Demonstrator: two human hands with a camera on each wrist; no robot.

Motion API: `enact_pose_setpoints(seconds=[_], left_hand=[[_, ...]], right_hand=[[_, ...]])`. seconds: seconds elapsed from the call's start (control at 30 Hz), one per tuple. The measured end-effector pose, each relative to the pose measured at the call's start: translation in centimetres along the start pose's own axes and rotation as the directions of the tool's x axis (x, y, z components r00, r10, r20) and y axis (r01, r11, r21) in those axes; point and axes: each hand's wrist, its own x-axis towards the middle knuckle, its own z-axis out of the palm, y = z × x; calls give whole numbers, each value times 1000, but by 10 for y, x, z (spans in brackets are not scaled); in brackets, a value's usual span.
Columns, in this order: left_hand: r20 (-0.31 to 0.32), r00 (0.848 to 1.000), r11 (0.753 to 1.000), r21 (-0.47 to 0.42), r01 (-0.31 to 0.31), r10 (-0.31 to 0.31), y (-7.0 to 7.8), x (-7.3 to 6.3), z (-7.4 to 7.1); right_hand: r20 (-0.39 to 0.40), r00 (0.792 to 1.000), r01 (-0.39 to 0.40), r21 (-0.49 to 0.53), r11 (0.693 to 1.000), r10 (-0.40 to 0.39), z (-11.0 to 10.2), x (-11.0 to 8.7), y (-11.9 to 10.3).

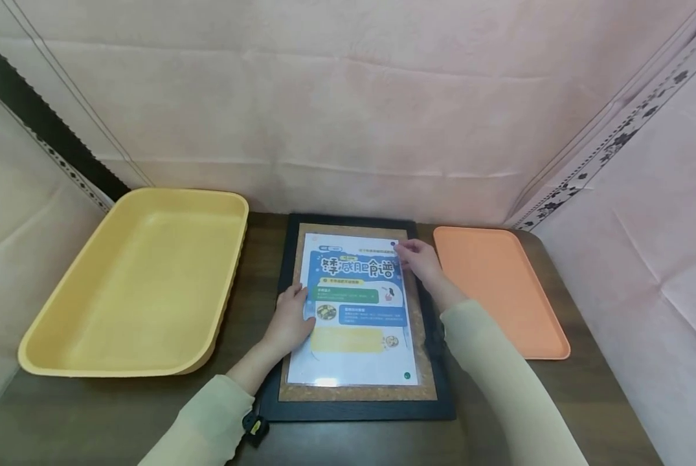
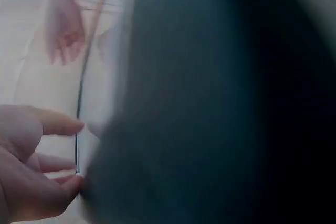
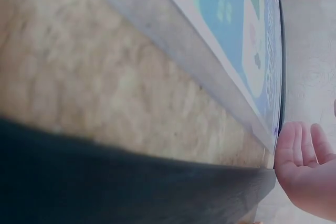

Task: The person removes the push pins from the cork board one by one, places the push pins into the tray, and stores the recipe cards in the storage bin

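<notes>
A laminated sheet [image 1: 353, 366] printed with blue, green and yellow blocks lies on a cork board [image 1: 359, 393] in a black frame [image 1: 359, 410]. A green round pin head [image 1: 407, 375] sits near the sheet's lower right corner, and a dark blue one [image 1: 393, 244] near its upper right corner. My right hand [image 1: 420, 260] has its fingertips beside the dark blue pin; the right wrist view [image 3: 307, 171] shows that hand's fingers loosely bent, apart from the thumb. My left hand [image 1: 289, 321] rests across the left edge of the sheet and frame, thumb on the sheet.
A deep yellow tray [image 1: 132, 278] stands on the left of the dark wooden table [image 1: 353, 443]. On the right lies a flat orange tray [image 1: 505, 291], partly behind the right sleeve. Pale cloth walls [image 1: 324, 110] enclose the back and sides.
</notes>
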Motion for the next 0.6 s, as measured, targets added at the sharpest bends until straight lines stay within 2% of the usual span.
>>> enact_pose_setpoints(seconds=[0.1, 0.2, 0.37, 0.47, 0.6], left_hand=[[31, 998, 996, 75, -54, 52, 2, -2, -2], [80, 991, 982, 152, -116, 105, 3, -3, -6], [172, 969, 928, 299, -221, 176, -1, -5, -13], [199, 958, 904, 334, -265, 208, -8, -4, -16], [227, 946, 885, 353, -303, 233, -13, -3, -17]], right_hand=[[-1, 1000, -1, 11, 1000, 1, -3, 0, -1], [4, 1000, -4, 4, 1000, 3, -4, 1, -2], [-1, 1000, -13, -26, 1000, 13, -5, 7, -2], [-7, 1000, -15, -38, 999, 15, -4, 15, 0], [-4, 1000, -18, -92, 996, 18, -4, 25, 2]])
